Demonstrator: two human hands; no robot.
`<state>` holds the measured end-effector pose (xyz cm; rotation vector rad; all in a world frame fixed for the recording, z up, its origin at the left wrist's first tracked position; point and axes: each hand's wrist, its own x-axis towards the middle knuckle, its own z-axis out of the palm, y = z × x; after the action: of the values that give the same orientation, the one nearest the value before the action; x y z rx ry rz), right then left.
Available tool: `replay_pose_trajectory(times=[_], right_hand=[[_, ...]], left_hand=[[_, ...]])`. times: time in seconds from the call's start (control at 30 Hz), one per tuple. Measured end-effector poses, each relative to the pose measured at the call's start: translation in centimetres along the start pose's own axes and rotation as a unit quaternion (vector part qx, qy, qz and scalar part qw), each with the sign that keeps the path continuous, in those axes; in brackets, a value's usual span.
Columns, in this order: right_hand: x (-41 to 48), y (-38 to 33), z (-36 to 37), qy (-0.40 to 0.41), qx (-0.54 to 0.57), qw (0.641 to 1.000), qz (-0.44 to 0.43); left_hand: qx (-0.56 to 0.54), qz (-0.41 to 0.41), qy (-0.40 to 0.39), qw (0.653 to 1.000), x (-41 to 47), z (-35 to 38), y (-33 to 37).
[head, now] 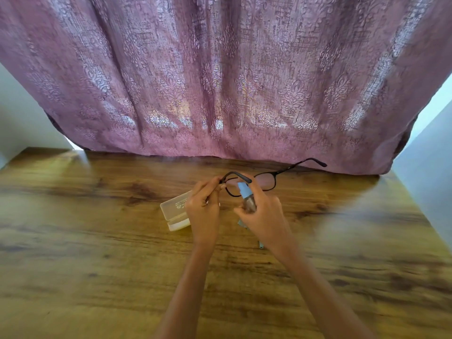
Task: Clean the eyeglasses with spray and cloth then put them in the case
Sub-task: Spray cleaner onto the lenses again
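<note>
Between the two hands, lifted off the glossy wood-grain worktop (97,241), sits one pair of thin, dark-framed eyeglasses (265,181) with rectangular lenses, one temple arm poking out beyond the right hand. Left hand (204,204) pinches the frame at its corner, fingers curled tight. Right hand (265,216) wraps round one small spray bottle (247,198), clear body and pale blue nozzle, its tip close to the nearest lens. Just left of the left hand, partly hidden beneath it, lies one frosted plastic case (175,209), oblong with rounded corners. Under the right wrist a scrap of blue-grey cloth (261,245) peeks out. Beyond both hands hangs one mauve, damask-patterned curtain (220,81).
</note>
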<state>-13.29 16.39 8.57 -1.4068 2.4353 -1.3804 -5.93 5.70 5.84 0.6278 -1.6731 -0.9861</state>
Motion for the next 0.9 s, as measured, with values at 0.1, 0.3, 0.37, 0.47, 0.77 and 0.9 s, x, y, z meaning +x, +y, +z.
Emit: replay_pose_trajectory(times=[0.1, 0.3, 0.37, 0.47, 0.77, 0.9], right_hand=[[-0.4, -0.4, 0.2, 0.03, 0.005, 1.0, -0.003], [0.3, 0.5, -1.4, 0.055, 0.012, 0.998, 0.015], [0.4, 1.3, -1.9, 0.046, 0.0, 0.999, 0.022], [0.5, 2.2, -2.4, 0.059, -0.027, 0.997, 0.036], [0.8, 2.2, -2.8, 0.045, -0.022, 0.998, 0.03], [0.6, 2.4, -2.6, 0.068, -0.044, 0.996, 0.045]], left_hand=[[0.003, 0.003, -0.002, 1.0, -0.1, 0.0, 0.0], [0.003, -0.003, -0.002, 1.0, 0.0, -0.2, 0.0], [-0.003, -0.007, 0.001, 1.0, 0.1, -0.2, 0.1], [0.0, -0.004, 0.008, 1.0, 0.1, -0.2, 0.0], [0.007, 0.008, 0.006, 1.0, 0.1, -0.1, -0.1], [0.005, -0.003, 0.001, 1.0, 0.1, -0.2, -0.4]])
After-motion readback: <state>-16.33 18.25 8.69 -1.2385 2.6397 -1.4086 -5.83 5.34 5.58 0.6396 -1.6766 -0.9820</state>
